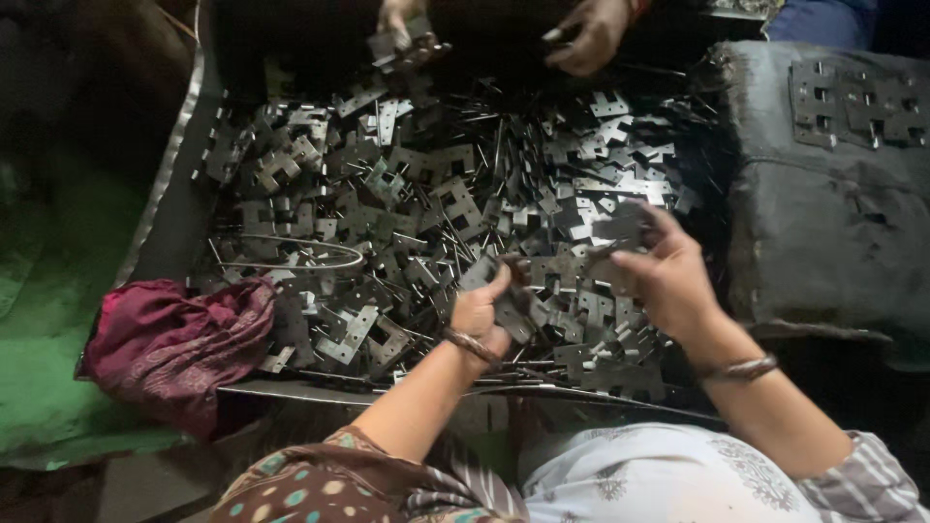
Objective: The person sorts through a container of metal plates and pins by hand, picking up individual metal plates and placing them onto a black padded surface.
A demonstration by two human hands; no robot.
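A large pile of flat grey metal hinge plates [436, 203] and thin metal pins fills a dark tray. My left hand [481, 315] is closed around one notched plate [511, 315] just above the pile's near edge. My right hand [668, 276] grips another plate [620, 228] between thumb and fingers, a short way right of the left hand. A bangle sits on each wrist.
Another person's two hands [581, 34] work at the pile's far edge. A maroon cloth [174, 339] lies at the left, beside green fabric [48, 320]. A dark padded block [833, 194] at the right carries several assembled hinges [852, 102]. A wire loop [291, 254] rests on the pile.
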